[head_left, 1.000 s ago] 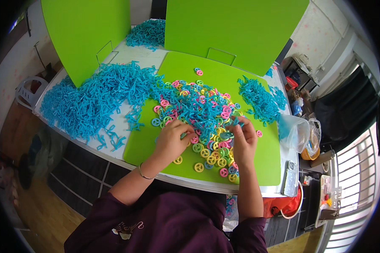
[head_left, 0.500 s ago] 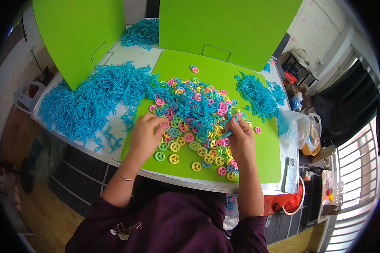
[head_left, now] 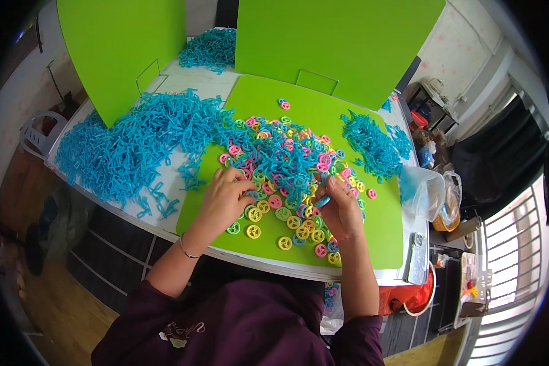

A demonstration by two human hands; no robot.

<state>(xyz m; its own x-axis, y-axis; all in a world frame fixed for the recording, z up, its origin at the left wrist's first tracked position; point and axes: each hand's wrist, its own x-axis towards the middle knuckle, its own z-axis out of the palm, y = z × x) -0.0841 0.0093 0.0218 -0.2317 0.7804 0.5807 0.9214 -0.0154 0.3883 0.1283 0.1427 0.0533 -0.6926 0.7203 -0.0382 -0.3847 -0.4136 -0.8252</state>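
My left hand (head_left: 224, 198) is bent down at the left edge of a heap of small plastic wheels, with thumb and fingertips closed around a blue wheel (head_left: 251, 194). In my right hand (head_left: 341, 210) is a blue plastic piece (head_left: 322, 200), pinched and jutting from the palm side; its exact form is partly hidden by the fingers. Between the hands lie pink, yellow, green and blue wheels (head_left: 282, 213), several loose toward the front. Blue forked plastic pieces (head_left: 280, 160) cover the middle of this heap.
A green mat (head_left: 262, 247) lies on the white table. Large piles of blue pieces rest at left (head_left: 128, 149) and right (head_left: 372, 143), another at the back (head_left: 208, 49). Green upright panels (head_left: 335, 36) stand behind. A clear plastic bag (head_left: 421, 192) and a phone (head_left: 416, 257) are at the right edge.
My left hand has moved slightly right and down, onto the blue wheel. My right hand has turned and shifted slightly left and down, so the blue piece shows more. The view has shifted slightly.
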